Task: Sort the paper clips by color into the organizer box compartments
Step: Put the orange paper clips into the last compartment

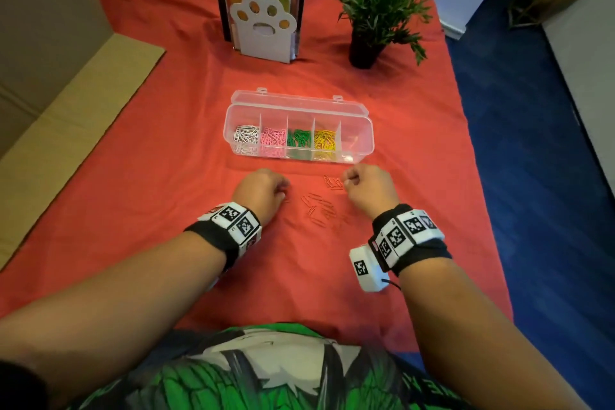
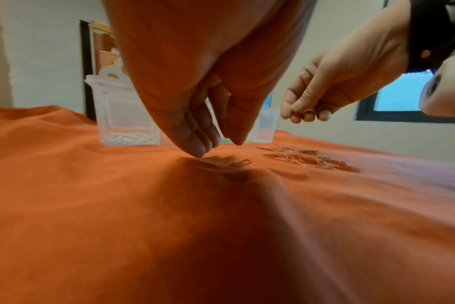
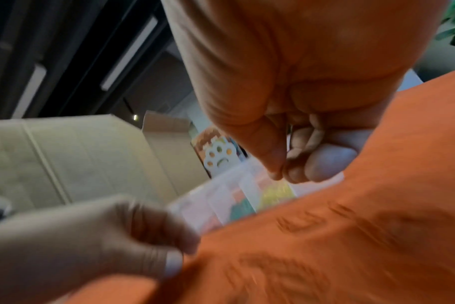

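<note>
The clear organizer box (image 1: 357, 140) lies open on the red cloth, with white, pink, green and yellow paper clips in separate compartments; the rightmost compartment looks nearly bare. Several red paper clips (image 1: 318, 210) lie scattered on the cloth between my hands. My left hand (image 2: 218, 148) points down, fingertips (image 2: 199, 153) touching the cloth beside a single red clip (image 2: 240, 163), thumb apart, holding nothing. My right hand (image 1: 347, 181) hovers near the box's front right, thumb and forefinger pinched together (image 3: 282, 175); a small dark clip (image 2: 309, 112) shows between its curled fingers.
A paw-shaped white bookend (image 1: 263, 27) with books stands behind the box, and a potted plant (image 1: 376, 7) at the back right. Cardboard (image 1: 66, 130) lies along the left. The table's right edge (image 1: 479, 176) drops to blue floor.
</note>
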Tool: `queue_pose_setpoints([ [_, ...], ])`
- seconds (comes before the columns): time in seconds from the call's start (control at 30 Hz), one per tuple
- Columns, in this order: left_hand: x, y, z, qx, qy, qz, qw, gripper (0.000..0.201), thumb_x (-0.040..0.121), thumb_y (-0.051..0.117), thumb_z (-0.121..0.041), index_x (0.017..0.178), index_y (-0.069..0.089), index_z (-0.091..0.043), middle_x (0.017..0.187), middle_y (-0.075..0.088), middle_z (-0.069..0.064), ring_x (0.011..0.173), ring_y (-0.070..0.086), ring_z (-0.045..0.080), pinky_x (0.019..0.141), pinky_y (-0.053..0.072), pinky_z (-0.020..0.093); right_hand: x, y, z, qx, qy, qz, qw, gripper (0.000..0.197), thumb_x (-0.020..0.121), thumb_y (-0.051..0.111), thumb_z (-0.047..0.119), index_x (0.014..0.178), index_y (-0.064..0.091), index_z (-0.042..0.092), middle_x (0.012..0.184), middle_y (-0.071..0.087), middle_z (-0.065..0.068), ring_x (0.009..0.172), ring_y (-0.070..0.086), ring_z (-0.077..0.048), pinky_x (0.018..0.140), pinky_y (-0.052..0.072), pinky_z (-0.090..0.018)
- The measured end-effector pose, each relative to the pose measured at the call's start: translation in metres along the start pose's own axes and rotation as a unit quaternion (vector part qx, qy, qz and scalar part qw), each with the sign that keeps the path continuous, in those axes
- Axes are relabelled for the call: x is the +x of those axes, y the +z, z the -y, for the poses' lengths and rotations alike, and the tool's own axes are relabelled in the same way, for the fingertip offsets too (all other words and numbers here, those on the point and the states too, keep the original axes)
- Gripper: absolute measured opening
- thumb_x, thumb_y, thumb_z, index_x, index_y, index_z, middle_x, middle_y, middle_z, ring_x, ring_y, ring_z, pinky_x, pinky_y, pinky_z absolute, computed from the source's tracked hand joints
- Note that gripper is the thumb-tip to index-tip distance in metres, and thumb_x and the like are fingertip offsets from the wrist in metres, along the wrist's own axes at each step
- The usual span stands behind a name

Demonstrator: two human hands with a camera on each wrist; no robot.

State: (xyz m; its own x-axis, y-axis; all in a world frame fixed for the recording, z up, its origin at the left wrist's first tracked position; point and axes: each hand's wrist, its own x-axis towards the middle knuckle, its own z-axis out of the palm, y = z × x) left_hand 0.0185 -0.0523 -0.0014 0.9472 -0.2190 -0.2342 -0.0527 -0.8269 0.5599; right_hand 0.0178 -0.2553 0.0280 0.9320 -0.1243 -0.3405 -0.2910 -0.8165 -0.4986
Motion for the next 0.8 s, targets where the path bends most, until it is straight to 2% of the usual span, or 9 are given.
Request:
queue_pose_setpoints([
  [0.07,0.002,0.003,0.0,0.044,0.024,0.024,0.998,0.024,0.078,0.062,-0.011,0.101,0.07,-0.016,0.102,0.064,0.01,0.097,0.061,0.029,0.088,0.048,0.034,0.0,0.011,-0.006,-0.043,-0.008,-0.002,0.999,0.025,0.086,0.048,0.004,0.1,0.069,0.007,0.108,0.066,-0.013,0.103,0.061,-0.028,0.09,0.045,-0.029],
  [0.2,0.004,0.009,0.0,0.103,0.066,0.056,0.991,0.026,0.08,0.057,-0.008,0.104,0.067,-0.012,0.103,0.061,0.013,0.097,0.059,0.032,0.084,0.049,0.036,0.005,0.029,-0.006,-0.121,-0.089,-0.03,0.988,0.029,0.078,0.048,-0.005,0.102,0.062,0.002,0.106,0.054,-0.016,0.103,0.053,-0.035,0.086,0.048,-0.036],
  [0.33,0.004,0.015,0.004,0.14,0.091,0.05,0.985,0.027,0.083,0.049,-0.006,0.105,0.064,-0.013,0.099,0.058,0.013,0.092,0.06,0.033,0.077,0.048,0.038,0.007,0.041,0.001,-0.174,-0.141,-0.025,0.974,0.04,0.079,0.046,-0.003,0.116,0.054,0.009,0.112,0.048,-0.015,0.106,0.046,-0.034,0.085,0.05,-0.043],
  [0.4,0.004,0.016,0.006,0.15,0.099,0.051,0.982,0.026,0.086,0.047,-0.007,0.106,0.063,-0.012,0.098,0.057,0.014,0.09,0.06,0.033,0.076,0.046,0.038,0.006,0.047,0.003,-0.201,-0.147,-0.013,0.968,0.038,0.08,0.044,-0.004,0.115,0.051,0.008,0.117,0.044,-0.015,0.108,0.044,-0.034,0.085,0.05,-0.045],
  [0.57,0.0,0.015,0.008,0.2,0.11,0.072,0.971,0.017,0.09,0.046,-0.011,0.101,0.058,-0.006,0.097,0.054,0.014,0.089,0.059,0.033,0.076,0.047,0.041,-0.002,0.056,0.001,-0.217,-0.156,-0.025,0.963,0.031,0.079,0.038,-0.009,0.106,0.047,0.004,0.107,0.046,-0.018,0.101,0.047,-0.036,0.077,0.048,-0.044],
  [0.67,-0.003,0.013,0.008,0.222,0.101,0.081,0.967,0.015,0.09,0.044,-0.006,0.1,0.055,-0.005,0.098,0.053,0.014,0.088,0.059,0.035,0.073,0.047,0.042,-0.002,0.054,-0.004,-0.194,-0.145,-0.017,0.97,0.026,0.079,0.042,-0.005,0.103,0.046,0.005,0.102,0.049,-0.018,0.096,0.051,-0.037,0.077,0.049,-0.045],
  [0.8,-0.003,0.012,0.005,0.251,0.102,0.084,0.959,0.019,0.088,0.041,0.001,0.102,0.053,-0.002,0.102,0.055,0.016,0.093,0.059,0.036,0.076,0.046,0.042,0.005,0.043,-0.014,-0.036,-0.044,0.015,0.998,0.026,0.077,0.046,0.004,0.099,0.054,0.012,0.099,0.061,-0.012,0.091,0.058,-0.031,0.082,0.05,-0.036],
])
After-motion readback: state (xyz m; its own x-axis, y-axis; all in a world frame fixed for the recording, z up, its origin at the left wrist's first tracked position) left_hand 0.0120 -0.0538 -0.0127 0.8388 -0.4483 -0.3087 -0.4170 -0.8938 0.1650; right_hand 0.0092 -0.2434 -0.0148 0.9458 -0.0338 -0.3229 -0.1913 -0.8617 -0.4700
